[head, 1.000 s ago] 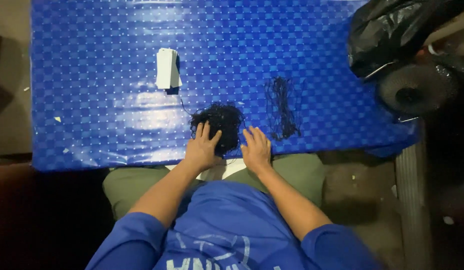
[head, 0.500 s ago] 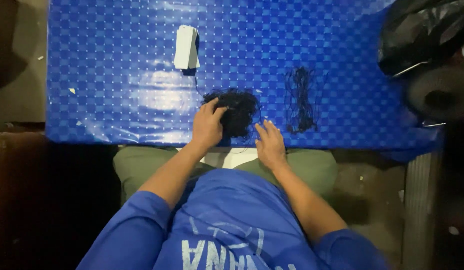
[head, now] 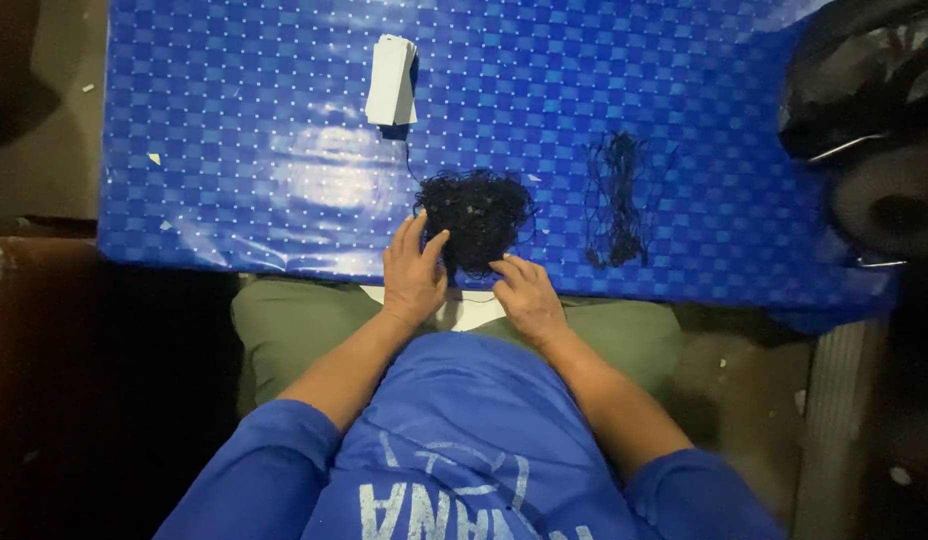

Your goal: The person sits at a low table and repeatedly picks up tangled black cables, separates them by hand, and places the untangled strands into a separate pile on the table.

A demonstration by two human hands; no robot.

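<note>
Black, tangled mound of thin cord or thread [head: 476,215] at centre frame, near the lower edge of the table, flanked by both hands. Left hand [head: 414,272] just left of the mound, fingers [head: 416,232] spread loosely and lifted against its side, thumb touching the lower left fringe, as if steadying or gathering the heap; nothing clamped that can be made out. Right hand [head: 529,293] at the lower right of the mound, fingers [head: 508,266] drawn closer together and tipped toward the tangle's bottom edge, perhaps pinching a strand, though too fine and dark to tell for sure. Both wrists resting over the table's near edge, probably to keep the work close to the body. Underneath, glossy blue checked plastic tablecloth [head: 234,180], filling the upper half of the frame. Further right, well apart from the mound, a second, straighter bundle of the same black strands [head: 616,200], laid lengthwise as though sorted out and set aside. Upper centre, a small white stack of cards or tags [head: 392,80], apart from both hands. Far upper right, a crumpled black plastic bag [head: 864,70] beside the table. Lower frame, olive-green cushion [head: 284,330] under the forearms and a blue shirt [head: 464,440].
</note>
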